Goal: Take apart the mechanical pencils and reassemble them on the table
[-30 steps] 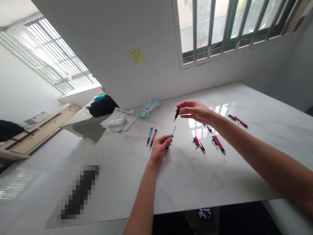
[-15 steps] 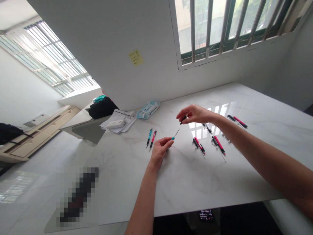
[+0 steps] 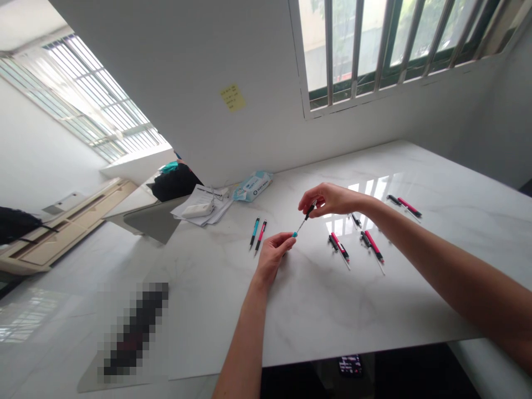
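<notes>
My left hand [image 3: 272,259] pinches a teal pen barrel [image 3: 295,235], most of it hidden by the fingers. From its upper end a thin refill [image 3: 303,223] sticks out, slanting up to the right. Above it my right hand [image 3: 330,198] grips a black pen top [image 3: 311,209] with a shiny end, its lower end at the tip of the refill. Left of the hands lie a teal pen [image 3: 254,233] and a pink pen [image 3: 260,238], both whole. Under and beside my right forearm are sets of pink barrels [image 3: 337,243] with black parts and white refills.
At the back stand a wipes packet [image 3: 252,187] and papers [image 3: 220,213] with a white box [image 3: 198,210] on top. A pixelated dark object [image 3: 137,330] lies at the left. Below the table's front edge shows a lit phone [image 3: 350,364].
The black pen top in my right hand has turned and come down onto the tip of the refill, where before there was a gap. My left hand has stayed in place.
</notes>
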A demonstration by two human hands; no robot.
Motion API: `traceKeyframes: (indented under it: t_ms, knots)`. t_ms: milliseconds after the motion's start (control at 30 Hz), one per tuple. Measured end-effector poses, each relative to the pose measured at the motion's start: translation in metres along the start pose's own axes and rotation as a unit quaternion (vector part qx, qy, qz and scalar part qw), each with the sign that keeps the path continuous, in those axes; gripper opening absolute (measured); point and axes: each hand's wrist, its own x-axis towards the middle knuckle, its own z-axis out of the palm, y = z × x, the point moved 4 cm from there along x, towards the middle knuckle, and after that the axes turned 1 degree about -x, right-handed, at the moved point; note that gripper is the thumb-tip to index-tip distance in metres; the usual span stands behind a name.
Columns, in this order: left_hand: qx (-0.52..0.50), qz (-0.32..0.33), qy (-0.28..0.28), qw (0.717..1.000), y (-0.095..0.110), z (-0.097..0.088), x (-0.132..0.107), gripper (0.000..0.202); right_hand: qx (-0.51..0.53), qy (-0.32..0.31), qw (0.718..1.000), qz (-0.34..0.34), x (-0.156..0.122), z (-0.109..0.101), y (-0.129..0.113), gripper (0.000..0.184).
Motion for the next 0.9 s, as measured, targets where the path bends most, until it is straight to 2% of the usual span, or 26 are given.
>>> traceKeyframes:
  t_ms: [267,467,900]
  knots:
    - [0.002,0.004,-0.004,1.000,0.002,0.001,0.000,0.038,-0.036,0.000,0.999,0.009,0.003,0.017,-0.004,0.028]
    - [0.003,0.009,-0.012,1.000,0.003,0.002,-0.001,0.038,-0.037,-0.008,0.999,-0.009,0.005,0.033,-0.010,0.023]
    - [0.011,0.042,-0.003,0.999,0.001,0.002,0.001,0.032,-0.086,0.007,0.996,0.013,0.004,0.040,-0.009,0.017]
